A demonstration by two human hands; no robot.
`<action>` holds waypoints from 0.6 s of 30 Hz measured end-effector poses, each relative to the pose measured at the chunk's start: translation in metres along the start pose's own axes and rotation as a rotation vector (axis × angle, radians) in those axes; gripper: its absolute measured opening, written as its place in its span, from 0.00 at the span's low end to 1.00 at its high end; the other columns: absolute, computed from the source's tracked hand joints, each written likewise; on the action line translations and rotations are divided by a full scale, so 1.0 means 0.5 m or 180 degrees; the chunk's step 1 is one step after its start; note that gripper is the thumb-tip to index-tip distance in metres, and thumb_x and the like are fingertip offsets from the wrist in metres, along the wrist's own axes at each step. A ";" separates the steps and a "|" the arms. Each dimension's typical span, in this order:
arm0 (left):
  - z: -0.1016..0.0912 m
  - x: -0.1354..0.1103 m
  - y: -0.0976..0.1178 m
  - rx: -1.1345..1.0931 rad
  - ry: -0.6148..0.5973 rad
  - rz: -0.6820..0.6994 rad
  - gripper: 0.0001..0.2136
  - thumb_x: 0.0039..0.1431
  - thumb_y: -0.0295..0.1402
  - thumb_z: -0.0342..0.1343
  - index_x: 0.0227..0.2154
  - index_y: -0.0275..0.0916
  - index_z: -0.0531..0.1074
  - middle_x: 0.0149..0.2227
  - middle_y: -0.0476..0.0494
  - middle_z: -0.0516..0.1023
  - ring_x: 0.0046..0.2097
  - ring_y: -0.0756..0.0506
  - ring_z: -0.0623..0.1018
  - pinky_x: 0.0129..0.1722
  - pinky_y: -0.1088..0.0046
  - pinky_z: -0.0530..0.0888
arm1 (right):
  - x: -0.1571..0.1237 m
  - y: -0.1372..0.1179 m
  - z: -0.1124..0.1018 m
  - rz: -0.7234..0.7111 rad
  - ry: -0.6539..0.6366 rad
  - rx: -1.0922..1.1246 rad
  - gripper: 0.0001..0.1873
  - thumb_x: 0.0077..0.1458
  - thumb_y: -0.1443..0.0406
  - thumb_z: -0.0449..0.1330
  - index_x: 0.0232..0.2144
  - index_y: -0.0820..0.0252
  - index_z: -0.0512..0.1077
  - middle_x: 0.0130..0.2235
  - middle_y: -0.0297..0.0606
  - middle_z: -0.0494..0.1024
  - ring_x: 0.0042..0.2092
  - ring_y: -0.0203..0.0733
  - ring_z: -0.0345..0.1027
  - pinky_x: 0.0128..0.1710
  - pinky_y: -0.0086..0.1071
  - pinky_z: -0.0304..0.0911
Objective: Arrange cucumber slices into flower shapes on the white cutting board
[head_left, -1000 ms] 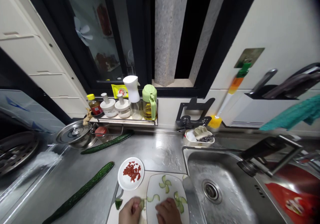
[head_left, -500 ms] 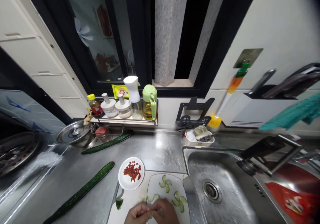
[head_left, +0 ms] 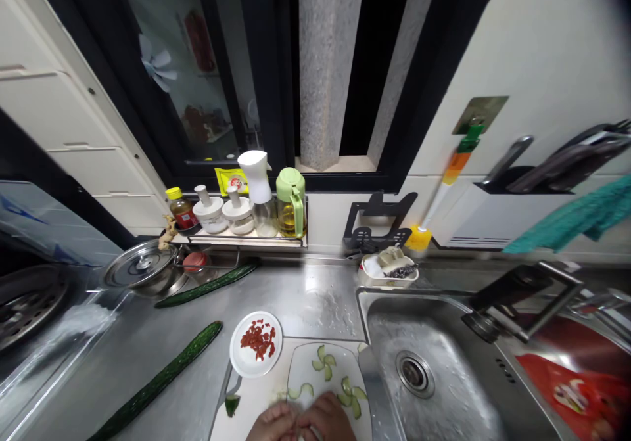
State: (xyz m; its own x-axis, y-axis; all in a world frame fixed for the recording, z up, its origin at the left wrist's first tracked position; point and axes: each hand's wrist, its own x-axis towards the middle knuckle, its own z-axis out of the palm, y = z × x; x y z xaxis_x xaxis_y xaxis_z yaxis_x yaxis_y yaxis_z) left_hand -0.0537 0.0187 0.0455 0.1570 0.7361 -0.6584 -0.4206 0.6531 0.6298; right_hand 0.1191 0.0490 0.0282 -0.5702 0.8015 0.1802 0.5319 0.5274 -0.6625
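Note:
At the bottom edge of the view my left hand point(head_left: 274, 421) and my right hand point(head_left: 327, 418) meet, their fingers closed and pinched together. What they hold, if anything, is hidden by the fingers. Beneath them lies a white squarish plate point(head_left: 340, 361), its near part covered by my hands. Thin cucumber slices form a pinwheel point(head_left: 324, 362) at its far side and another pinwheel point(head_left: 351, 398) at its right. Two curved cucumber slices point(head_left: 300, 390) lie just beyond my fingers. A cucumber end piece point(head_left: 231, 404) sits on the white cutting board point(head_left: 256, 395), left of my left hand.
A round white plate point(head_left: 235, 355) with small red pieces overlaps the board's far left. One cucumber point(head_left: 162, 378) lies on the steel counter, another cucumber point(head_left: 210, 284) below the condiment rack point(head_left: 246, 238). Right of the board is the sink point(head_left: 444, 369), with a faucet point(head_left: 522, 303) over it.
Both hands have moved slightly downward in the view and remain together, fingers closed. The camera view has shifted a little. The slices on the plate keep their arrangement.

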 end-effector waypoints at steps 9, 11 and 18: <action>-0.009 0.046 0.016 0.0364 0.0428 0.0460 0.23 0.29 0.46 0.70 0.28 0.36 0.76 0.20 0.54 0.72 0.22 0.55 0.65 0.27 0.77 0.58 | 0.008 -0.020 0.003 0.1444 0.0012 0.0517 0.13 0.46 0.73 0.53 0.34 0.56 0.70 0.28 0.32 0.74 0.31 0.38 0.67 0.34 0.29 0.60; -0.002 0.051 0.030 0.0872 0.0588 0.0721 0.17 0.35 0.45 0.67 0.23 0.36 0.74 0.19 0.55 0.69 0.23 0.54 0.63 0.27 0.76 0.59 | 0.017 -0.019 0.008 0.1643 0.0037 0.0681 0.10 0.47 0.72 0.52 0.32 0.56 0.68 0.26 0.30 0.72 0.29 0.37 0.65 0.33 0.29 0.58; 0.027 0.057 0.087 0.2579 0.0909 0.1357 0.04 0.46 0.32 0.52 0.21 0.39 0.71 0.21 0.54 0.65 0.26 0.51 0.65 0.29 0.76 0.61 | 0.041 -0.006 0.027 0.1779 -0.0054 0.0427 0.08 0.49 0.72 0.50 0.26 0.55 0.67 0.23 0.29 0.68 0.28 0.38 0.63 0.30 0.30 0.54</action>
State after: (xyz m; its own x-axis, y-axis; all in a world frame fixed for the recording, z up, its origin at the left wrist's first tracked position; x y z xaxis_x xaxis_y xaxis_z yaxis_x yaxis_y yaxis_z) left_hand -0.0554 0.0705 0.0594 -0.1353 0.9390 -0.3161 0.3705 0.3438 0.8628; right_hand 0.0973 0.0602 0.0243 -0.2357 0.9430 -0.2349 0.6719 -0.0165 -0.7404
